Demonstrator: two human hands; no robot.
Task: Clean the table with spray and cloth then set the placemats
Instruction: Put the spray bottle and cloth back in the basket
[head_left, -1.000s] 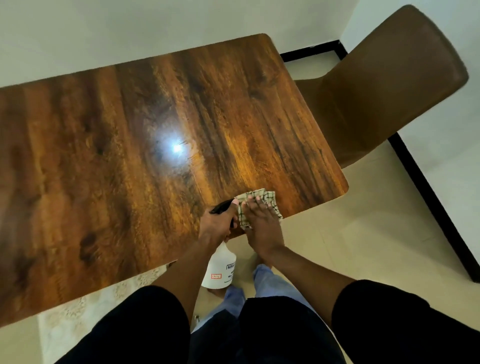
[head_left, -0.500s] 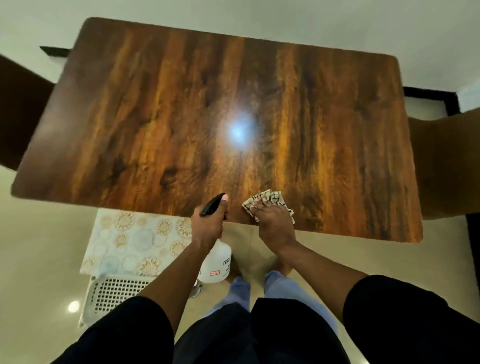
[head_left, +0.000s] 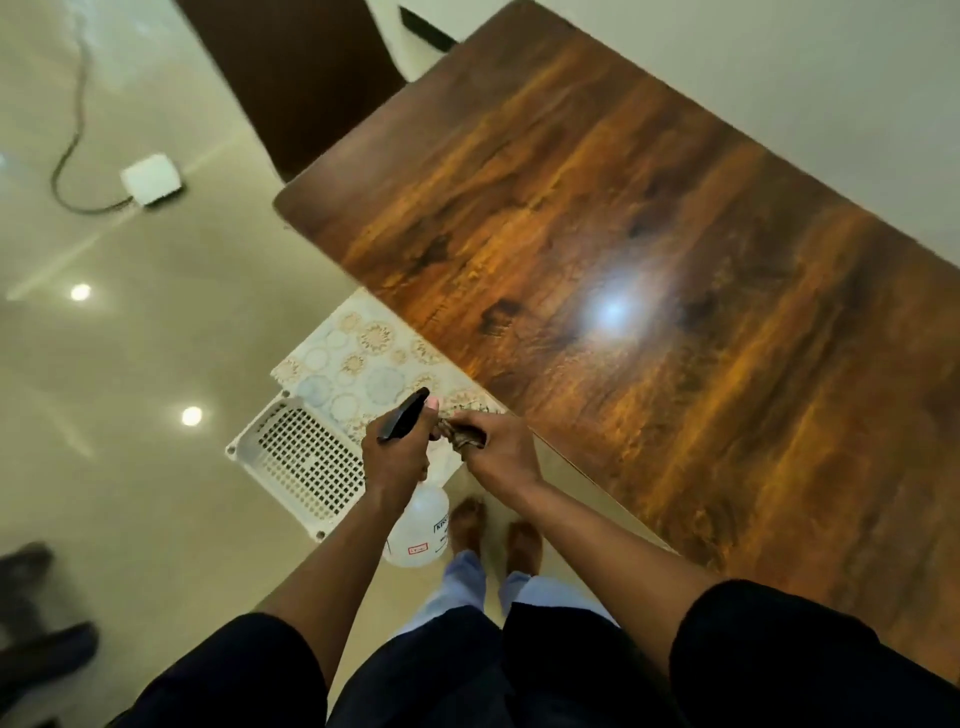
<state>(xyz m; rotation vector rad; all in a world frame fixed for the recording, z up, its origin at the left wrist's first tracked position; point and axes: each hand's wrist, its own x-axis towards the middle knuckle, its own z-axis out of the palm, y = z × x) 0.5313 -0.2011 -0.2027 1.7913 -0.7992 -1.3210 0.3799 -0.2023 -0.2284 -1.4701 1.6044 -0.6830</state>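
The glossy wooden table (head_left: 649, 270) fills the right of the view. My left hand (head_left: 397, 460) grips the neck of a white spray bottle (head_left: 421, 530) with a black trigger head, held off the table's near edge. My right hand (head_left: 501, 452) holds the bunched checked cloth (head_left: 457, 434) just beside the bottle's head, off the table edge. Patterned placemats (head_left: 358, 369) lie on a white perforated basket (head_left: 301, 462) on the floor, below my hands.
A brown chair (head_left: 301, 73) stands at the table's far left end. A white box with a cable (head_left: 151, 179) lies on the tiled floor at left. Dark shoes (head_left: 36, 613) show at the lower left. My feet (head_left: 493, 535) stand next to the table edge.
The view has swung left. My right hand lifted the cloth off the table top and bunched it beside the spray bottle's head. The basket with placemats is now in full view.
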